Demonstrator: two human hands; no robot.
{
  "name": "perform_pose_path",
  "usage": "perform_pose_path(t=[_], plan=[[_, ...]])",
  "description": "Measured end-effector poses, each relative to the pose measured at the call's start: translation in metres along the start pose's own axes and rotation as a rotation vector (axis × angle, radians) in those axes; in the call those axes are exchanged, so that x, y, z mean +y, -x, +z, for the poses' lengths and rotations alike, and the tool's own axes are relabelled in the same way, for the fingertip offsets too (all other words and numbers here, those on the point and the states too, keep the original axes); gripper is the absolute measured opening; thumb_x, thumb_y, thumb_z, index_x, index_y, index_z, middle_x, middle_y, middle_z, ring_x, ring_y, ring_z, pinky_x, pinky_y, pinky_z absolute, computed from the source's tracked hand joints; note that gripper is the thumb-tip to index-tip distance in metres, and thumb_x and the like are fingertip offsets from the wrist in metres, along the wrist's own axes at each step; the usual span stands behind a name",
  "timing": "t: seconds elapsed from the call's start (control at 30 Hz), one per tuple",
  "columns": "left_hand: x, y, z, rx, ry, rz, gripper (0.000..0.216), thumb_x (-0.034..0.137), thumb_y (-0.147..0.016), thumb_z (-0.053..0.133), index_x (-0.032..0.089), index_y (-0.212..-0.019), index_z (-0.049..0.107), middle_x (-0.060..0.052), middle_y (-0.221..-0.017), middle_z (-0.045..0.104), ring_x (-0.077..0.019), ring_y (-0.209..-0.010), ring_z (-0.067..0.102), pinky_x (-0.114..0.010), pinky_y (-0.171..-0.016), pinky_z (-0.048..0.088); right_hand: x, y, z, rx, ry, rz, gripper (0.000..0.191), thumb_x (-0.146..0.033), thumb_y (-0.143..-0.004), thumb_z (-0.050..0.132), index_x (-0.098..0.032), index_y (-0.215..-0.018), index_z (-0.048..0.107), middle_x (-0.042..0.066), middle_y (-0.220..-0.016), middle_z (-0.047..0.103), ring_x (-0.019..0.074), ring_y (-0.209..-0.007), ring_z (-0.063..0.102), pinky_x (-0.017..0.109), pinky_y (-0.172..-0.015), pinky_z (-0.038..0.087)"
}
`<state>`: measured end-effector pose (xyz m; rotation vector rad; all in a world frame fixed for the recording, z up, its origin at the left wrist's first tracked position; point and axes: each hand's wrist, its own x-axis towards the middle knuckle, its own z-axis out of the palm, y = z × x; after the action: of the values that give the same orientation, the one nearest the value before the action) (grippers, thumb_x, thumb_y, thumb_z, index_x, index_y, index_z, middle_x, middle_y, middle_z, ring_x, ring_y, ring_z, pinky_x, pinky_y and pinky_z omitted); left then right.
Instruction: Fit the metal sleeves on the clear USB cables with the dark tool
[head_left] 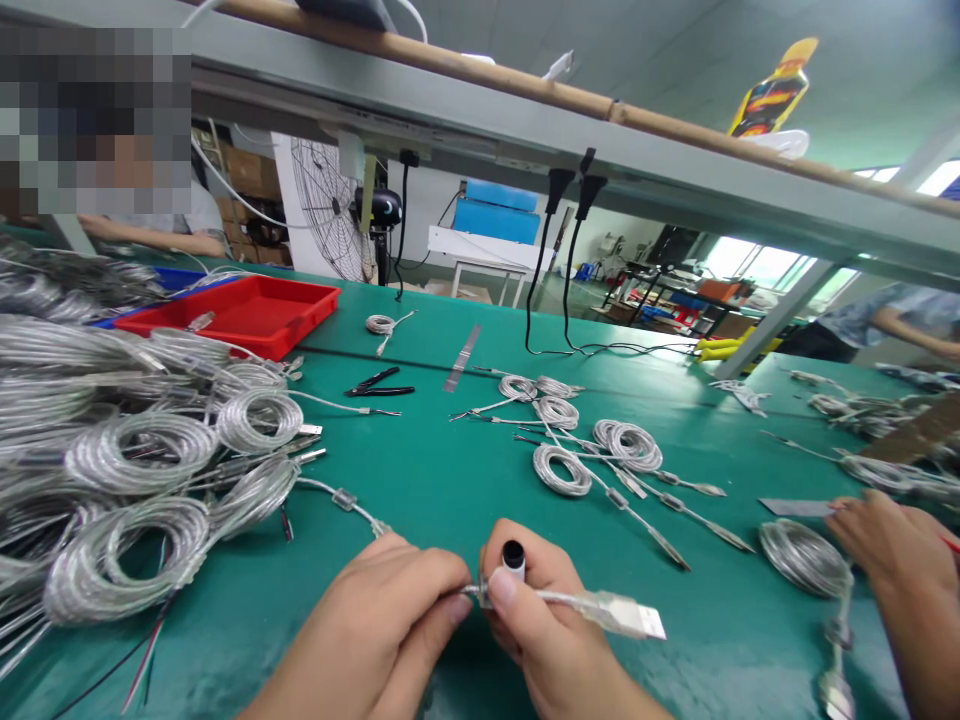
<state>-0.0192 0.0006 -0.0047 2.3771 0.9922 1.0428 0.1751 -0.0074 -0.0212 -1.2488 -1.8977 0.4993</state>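
A clear USB cable [611, 612] is pinched by the narrowly closed left hand [367, 625] and right hand [540, 625], its plug lying at 3 o'clock from the right hand (a black-capped white tube [514, 558] is held there too). Coiled cables [135, 540] are heaped at 10 o'clock; a co-worker's hand [904, 570] is seen at 3 o'clock.

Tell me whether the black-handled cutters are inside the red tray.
No, the cutters lie on the green bench top, outside the red tray.
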Motion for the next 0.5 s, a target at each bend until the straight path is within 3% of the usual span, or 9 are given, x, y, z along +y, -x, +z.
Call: perform_pose_path(t=[0.1,0.23,0.33,0.5], plan=[[0.000,-0.001,-0.002,0.010,0.039,0.042,0.025,0.018,-0.102,0.042,0.024,-0.083,0.059,0.005,-0.075,0.069,-0.0136,-0.066,0.062,-0.025,-0.065,0.047,-0.006,0.000,-0.007,-0.026,0.007,-0.019,0.052,-0.072,-0.095,0.046,-0.026,-0.074,0.057,-0.001,-0.060,0.054,0.0183,-0.055,0.054,0.028,-0.051,0.044],[0.001,-0.002,-0.002,-0.001,0.031,0.089,0.026,0.016,-0.100,0.041,0.023,-0.079,0.054,0.006,-0.073,0.069,-0.0135,-0.064,0.061,-0.027,-0.065,0.046,-0.012,-0.003,-0.010,-0.087,0.049,-0.036,0.043,-0.063,-0.095,0.053,-0.028,-0.071,0.056,-0.003,-0.058,0.053,0.0164,-0.052,0.052,0.027,-0.051,0.042],[0.001,0.000,-0.001,-0.031,0.028,0.062,0.026,0.016,-0.101,0.039,0.023,-0.080,0.053,0.005,-0.079,0.071,-0.0141,-0.068,0.063,-0.027,-0.068,0.046,-0.012,-0.005,-0.008,-0.097,0.051,-0.051,0.044,-0.061,-0.098,0.049,-0.026,-0.071,0.055,-0.003,-0.060,0.055,0.0157,-0.055,0.052,0.027,-0.054,0.041],[0.003,0.003,-0.001,-0.075,0.039,0.026,0.028,0.017,-0.103,0.037,0.024,-0.086,0.058,0.004,-0.081,0.070,-0.0151,-0.072,0.063,-0.029,-0.074,0.048,-0.011,-0.007,-0.004,-0.092,0.004,-0.085,0.063,-0.076,-0.100,0.034,-0.023,-0.070,0.047,-0.004,-0.059,0.051,0.0134,-0.055,0.048,0.025,-0.054,0.035]])
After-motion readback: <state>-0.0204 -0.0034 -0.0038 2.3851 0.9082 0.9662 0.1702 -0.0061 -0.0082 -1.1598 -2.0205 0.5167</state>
